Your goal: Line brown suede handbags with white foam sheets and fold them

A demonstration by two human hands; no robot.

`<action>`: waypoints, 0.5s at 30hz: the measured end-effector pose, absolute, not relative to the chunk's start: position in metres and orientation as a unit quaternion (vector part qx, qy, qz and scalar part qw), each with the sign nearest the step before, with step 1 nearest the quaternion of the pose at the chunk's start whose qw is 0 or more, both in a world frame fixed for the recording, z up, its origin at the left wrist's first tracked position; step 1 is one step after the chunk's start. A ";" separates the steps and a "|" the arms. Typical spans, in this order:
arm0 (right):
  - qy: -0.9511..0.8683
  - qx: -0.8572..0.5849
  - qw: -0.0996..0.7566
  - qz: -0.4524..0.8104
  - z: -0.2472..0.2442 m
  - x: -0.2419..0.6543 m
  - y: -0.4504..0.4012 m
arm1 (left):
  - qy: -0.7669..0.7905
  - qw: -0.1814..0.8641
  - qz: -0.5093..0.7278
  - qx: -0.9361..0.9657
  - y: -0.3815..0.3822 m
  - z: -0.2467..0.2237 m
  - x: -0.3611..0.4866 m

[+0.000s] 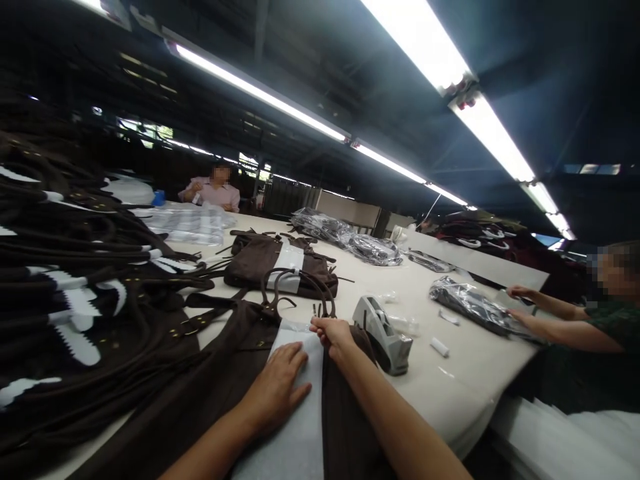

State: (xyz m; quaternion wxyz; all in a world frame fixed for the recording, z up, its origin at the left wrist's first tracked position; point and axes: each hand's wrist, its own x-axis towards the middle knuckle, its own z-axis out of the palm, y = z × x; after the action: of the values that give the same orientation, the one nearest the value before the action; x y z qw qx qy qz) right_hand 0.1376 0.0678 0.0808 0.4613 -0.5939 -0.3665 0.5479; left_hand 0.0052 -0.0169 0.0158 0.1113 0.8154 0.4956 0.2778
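Observation:
A dark brown fabric piece with looped straps (pixel 225 360) lies in front of me, and a long white sheet (pixel 293 440) runs down its middle. My left hand (pixel 280 383) rests flat on this sheet, fingers stretched and thumb apart. At the sheet's upper right corner, beside the strap loops, my right hand (pixel 334 335) is closed in a pinch. What its fingertips hold is too small to make out. A grey tape dispenser (pixel 387 337) stands just right of my right hand. Beyond the straps lies a folded brown bundle (pixel 255 263) with a white band (pixel 290 260) around it.
Brown strapped pieces with white toothed inserts (pixel 77 313) are heaped at left. Plastic-wrapped bundles (pixel 345 233) lie farther back on the pale table (pixel 470 373). At right, a co-worker's hands (pixel 523 303) touch another wrapped bundle (pixel 465 300). Another person (pixel 215 193) is across the table.

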 end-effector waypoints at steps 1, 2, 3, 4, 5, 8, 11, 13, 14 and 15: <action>-0.364 -0.606 0.457 0.540 0.076 0.135 0.072 | 0.498 0.114 0.274 0.815 -0.018 0.017 0.005; -0.362 -0.618 0.453 0.531 0.071 0.134 0.075 | 0.501 0.117 0.269 0.814 -0.019 0.018 0.006; -0.360 -0.630 0.449 0.521 0.067 0.133 0.077 | 0.504 0.119 0.265 0.814 -0.020 0.019 0.006; -0.359 -0.641 0.444 0.512 0.063 0.133 0.079 | 0.507 0.120 0.262 0.813 -0.020 0.020 0.006; -0.360 -0.651 0.440 0.503 0.060 0.132 0.081 | 0.508 0.121 0.260 0.812 -0.021 0.021 0.007; -0.369 -0.675 0.421 0.480 0.053 0.132 0.085 | 0.508 0.120 0.261 0.812 -0.021 0.023 0.008; -0.390 -0.696 0.387 0.462 0.050 0.132 0.092 | 0.507 0.126 0.265 0.811 -0.022 0.025 0.008; -0.407 -0.711 0.350 0.453 0.050 0.133 0.097 | 0.506 0.131 0.271 0.808 -0.023 0.027 0.008; -0.415 -0.718 0.328 0.452 0.050 0.134 0.099 | 0.506 0.132 0.274 0.807 -0.024 0.027 0.007; -0.424 -0.724 0.306 0.451 0.051 0.136 0.102 | 0.505 0.132 0.277 0.807 -0.024 0.028 0.007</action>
State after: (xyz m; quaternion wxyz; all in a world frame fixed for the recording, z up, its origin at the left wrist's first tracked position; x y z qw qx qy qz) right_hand 0.1357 0.1022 0.0507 0.3056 -0.7237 -0.4237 0.4509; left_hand 0.0072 -0.0243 0.0277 0.1321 0.8067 0.5052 0.2766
